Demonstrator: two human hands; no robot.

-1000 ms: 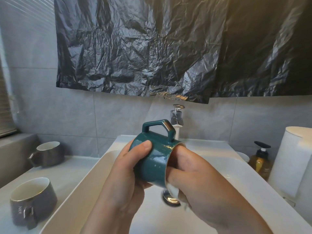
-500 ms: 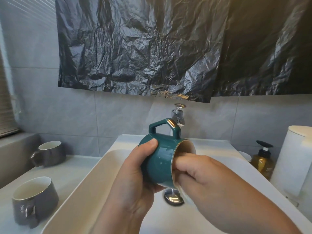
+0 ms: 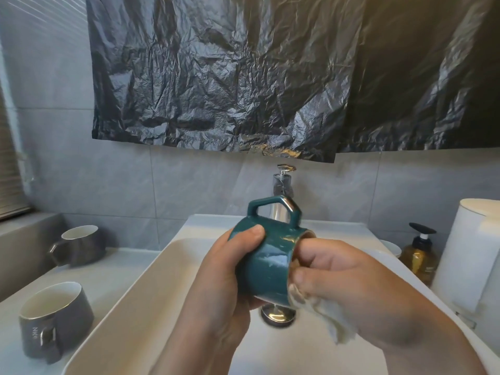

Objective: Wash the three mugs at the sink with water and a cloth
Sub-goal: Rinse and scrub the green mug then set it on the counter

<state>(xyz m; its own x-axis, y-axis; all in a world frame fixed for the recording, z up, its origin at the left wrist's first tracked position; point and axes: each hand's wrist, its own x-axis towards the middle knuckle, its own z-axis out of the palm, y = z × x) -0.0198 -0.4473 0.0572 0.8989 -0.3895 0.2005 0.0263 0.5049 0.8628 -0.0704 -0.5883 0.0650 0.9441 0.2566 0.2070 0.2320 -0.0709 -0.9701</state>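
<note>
Since the frame half a second ago, the cloth has been drawn further out below the right hand, and less of the mouth of the green mug is seen; the mug has stayed on its side with the handle up.

In the head view, the green mug is held above the sink, over the metal drain plug. It is gripped round the body by the left hand, thumb on top. The cloth is pinched by the curled fingers of the right hand against the mug's rim, and the inside of the mug is hidden by them.

Two more mugs are placed on the table left of the sink: the near grey mug and the far grey mug. Both stand upright with a white inside; whether water is in them cannot be told. An amber liquid is held in the pump bottle on the right, beside a white roll.

The green mug is glossy, with an angular handle. The cloth is pale and crumpled. The sink is white, smooth and rectangular. A shiny tap is seen behind the mug, and a wrinkled black plastic sheet is hung on the grey tiled wall.
</note>
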